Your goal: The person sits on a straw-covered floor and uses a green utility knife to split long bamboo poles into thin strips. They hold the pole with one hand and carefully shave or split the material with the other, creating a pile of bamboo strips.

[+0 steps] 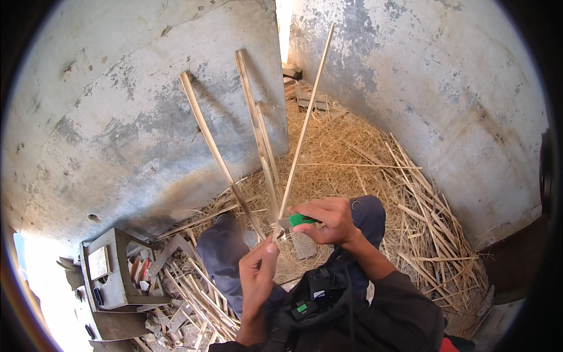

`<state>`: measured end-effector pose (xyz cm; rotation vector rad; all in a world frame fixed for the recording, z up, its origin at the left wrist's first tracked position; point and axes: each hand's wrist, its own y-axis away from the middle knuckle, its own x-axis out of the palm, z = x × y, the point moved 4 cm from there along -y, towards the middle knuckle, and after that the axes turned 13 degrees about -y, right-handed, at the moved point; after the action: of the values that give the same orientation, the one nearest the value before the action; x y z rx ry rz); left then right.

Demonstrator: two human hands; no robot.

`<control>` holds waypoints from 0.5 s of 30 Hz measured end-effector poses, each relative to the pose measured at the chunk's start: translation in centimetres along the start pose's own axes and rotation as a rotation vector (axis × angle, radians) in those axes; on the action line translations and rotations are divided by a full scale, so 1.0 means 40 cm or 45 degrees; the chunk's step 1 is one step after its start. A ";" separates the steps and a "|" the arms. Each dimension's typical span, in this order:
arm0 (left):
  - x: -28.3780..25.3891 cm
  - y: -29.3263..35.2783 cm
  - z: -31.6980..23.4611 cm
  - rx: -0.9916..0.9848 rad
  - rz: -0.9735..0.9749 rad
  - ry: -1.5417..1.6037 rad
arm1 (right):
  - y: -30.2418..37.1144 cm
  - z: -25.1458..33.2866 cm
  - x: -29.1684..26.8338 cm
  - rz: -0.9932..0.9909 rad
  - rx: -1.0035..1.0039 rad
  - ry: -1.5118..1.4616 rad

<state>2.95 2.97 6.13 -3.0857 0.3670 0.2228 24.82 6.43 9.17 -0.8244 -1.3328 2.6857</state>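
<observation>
My left hand [258, 269] is closed around the lower end of a long, pale split strip [307, 117], which looks like bamboo or wood. The strip slants up and away to the right, past the far wall corner. In my right hand [329, 220] is a knife with a green handle [301, 220], fingers wrapped round it. Its wide flat blade [284, 223] meets the strip just above my left fingers. A small curl of shaving seems to hang at the blade, too small to make out well.
Several longer strips [211, 144] lean on the left wall [135, 117]. Straw-like shavings [346, 141] cover the floor ahead. Loose strips pile up at the right [434, 229] and beside my left leg [196, 299]. A wooden box [111, 276] with odds and ends stands at the left.
</observation>
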 end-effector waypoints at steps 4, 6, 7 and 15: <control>0.000 0.002 -0.001 0.018 -0.035 -0.046 | -0.002 0.013 -0.005 -0.029 -0.026 0.148; -0.001 0.004 0.001 0.010 -0.053 -0.061 | -0.002 0.016 -0.004 -0.053 -0.032 0.170; -0.002 0.009 0.006 0.000 -0.064 -0.075 | -0.002 0.018 -0.004 -0.049 -0.033 0.183; -0.005 0.017 0.011 0.015 -0.108 -0.090 | -0.017 0.024 -0.010 -0.063 -0.082 0.250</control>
<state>2.52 2.39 5.71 -3.0637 0.2338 0.3255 24.58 6.06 10.32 -1.0171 -1.3805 2.4621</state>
